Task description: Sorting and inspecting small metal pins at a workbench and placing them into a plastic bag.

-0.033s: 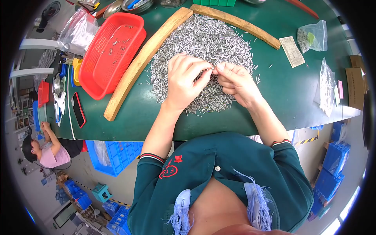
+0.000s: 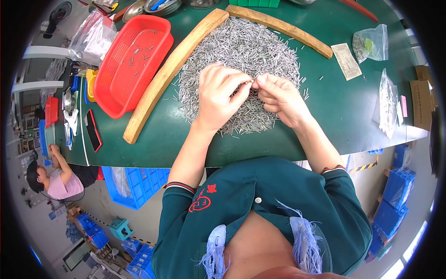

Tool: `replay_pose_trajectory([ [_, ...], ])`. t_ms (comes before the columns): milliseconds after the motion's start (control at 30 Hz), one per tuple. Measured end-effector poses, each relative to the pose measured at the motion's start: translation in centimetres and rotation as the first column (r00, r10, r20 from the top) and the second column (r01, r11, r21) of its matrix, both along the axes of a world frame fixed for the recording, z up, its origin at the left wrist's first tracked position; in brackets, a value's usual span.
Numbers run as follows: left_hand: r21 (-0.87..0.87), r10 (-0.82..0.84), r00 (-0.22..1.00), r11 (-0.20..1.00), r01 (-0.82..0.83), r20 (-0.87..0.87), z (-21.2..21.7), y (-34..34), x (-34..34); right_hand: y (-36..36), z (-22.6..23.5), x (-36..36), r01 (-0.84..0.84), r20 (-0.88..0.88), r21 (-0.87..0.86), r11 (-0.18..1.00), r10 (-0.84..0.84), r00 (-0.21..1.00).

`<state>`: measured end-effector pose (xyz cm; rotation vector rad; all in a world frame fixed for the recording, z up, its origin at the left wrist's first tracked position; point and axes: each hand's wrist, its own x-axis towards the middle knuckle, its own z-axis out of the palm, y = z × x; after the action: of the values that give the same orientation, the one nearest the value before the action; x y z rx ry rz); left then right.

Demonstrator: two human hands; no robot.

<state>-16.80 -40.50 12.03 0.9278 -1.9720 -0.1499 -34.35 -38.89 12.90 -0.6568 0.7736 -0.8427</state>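
A broad heap of short silvery metal pins [image 2: 241,39] lies on the green tabletop [image 2: 325,111]. Over its middle, my left hand [image 2: 220,95] is closed, with thumb and forefinger pinched together. My right hand [image 2: 281,95] meets it in a pinch too, its other fingers curled in. A tiny shiny bit shows where the fingertips come together; it is too small to name, and the fingers partly hide it. Two wooden bars, a long left bar [image 2: 174,74] and a right bar [image 2: 283,30], meet at an angle behind the heap.
Left of the bars stands a red plastic basket [image 2: 151,69] with a few pins inside. A phone [image 2: 93,130] lies near the front left. On the right are a paper slip [image 2: 346,61] and clear bags, one bag [image 2: 371,44] holding small parts. A co-worker [image 2: 58,179] sits far left.
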Motion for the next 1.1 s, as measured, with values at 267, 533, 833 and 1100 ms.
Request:
replay_pose_trajectory([
  [267, -0.061, 0.014, 1.0, 0.998, -0.013, 0.017, 0.0, 0.0, 0.0, 0.0, 0.0, -0.1, -0.013, 0.018, 0.012, 1.0, 0.012, 1.0],
  [533, -0.052, 0.008, 1.0, 0.999, -0.007, 0.022, 0.0, 0.1, 0.0, -0.1, 0.7, 0.4, 0.039, 0.067, 0.185, 0.982, -0.053, 0.996],
  [833, -0.024, 0.016, 0.996, 1.0, -0.014, 0.083, 0.1, 0.1, -0.3, -0.1, -0.7, 0.0, -0.051, -0.094, -0.009, 0.999, 0.05, 0.994],
  [1100, -0.039, 0.03, 0.994, 0.999, -0.026, 0.101, 0.1, 0.1, -0.1, -0.2, -0.5, -0.2, -0.007, -0.299, -0.15, 0.989, -0.039, 0.953],
])
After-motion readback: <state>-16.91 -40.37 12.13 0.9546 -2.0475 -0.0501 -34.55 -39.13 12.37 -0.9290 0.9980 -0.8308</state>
